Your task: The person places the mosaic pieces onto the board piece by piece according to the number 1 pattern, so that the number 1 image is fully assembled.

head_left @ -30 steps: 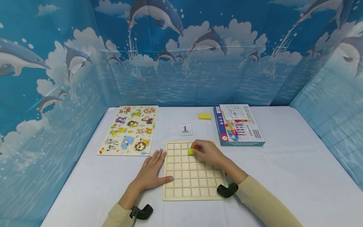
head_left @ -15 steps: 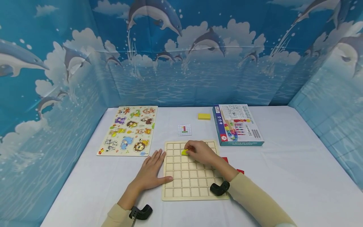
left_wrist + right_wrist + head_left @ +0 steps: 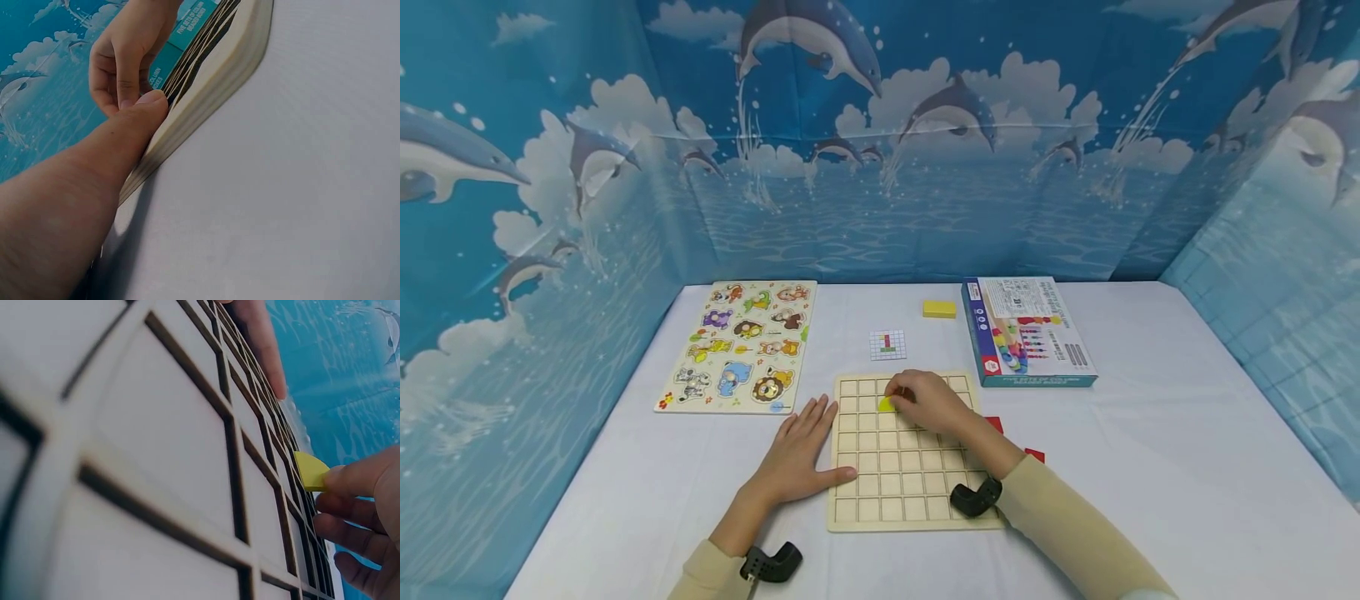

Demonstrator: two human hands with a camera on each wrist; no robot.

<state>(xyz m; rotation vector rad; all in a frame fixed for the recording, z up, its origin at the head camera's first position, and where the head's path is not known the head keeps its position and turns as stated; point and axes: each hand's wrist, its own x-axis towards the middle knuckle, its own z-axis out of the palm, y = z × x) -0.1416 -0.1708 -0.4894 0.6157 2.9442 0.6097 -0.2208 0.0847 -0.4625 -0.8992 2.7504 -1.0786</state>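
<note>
1. The left hand [image 3: 797,458] is laid with fingers extended, grasping nothing, its thumb rested over the edge of the gridded board [image 3: 891,462].
2. On the board's uncovered cells, no seated piece is seen; the filling seems barely begun.
3. Over the upper rows, a yellow piece [image 3: 885,404] is pinched by the right of the hands [image 3: 931,404]; whether it is seated cannot be told.
4. Just beside the right edge, a red piece [image 3: 995,423] is left off the board, apparently unplaced.

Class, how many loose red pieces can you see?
2: one flat red piece beside the pale wooden grid board, another red piece by the beige right sleeve. More may lie hidden beneath it.
</note>
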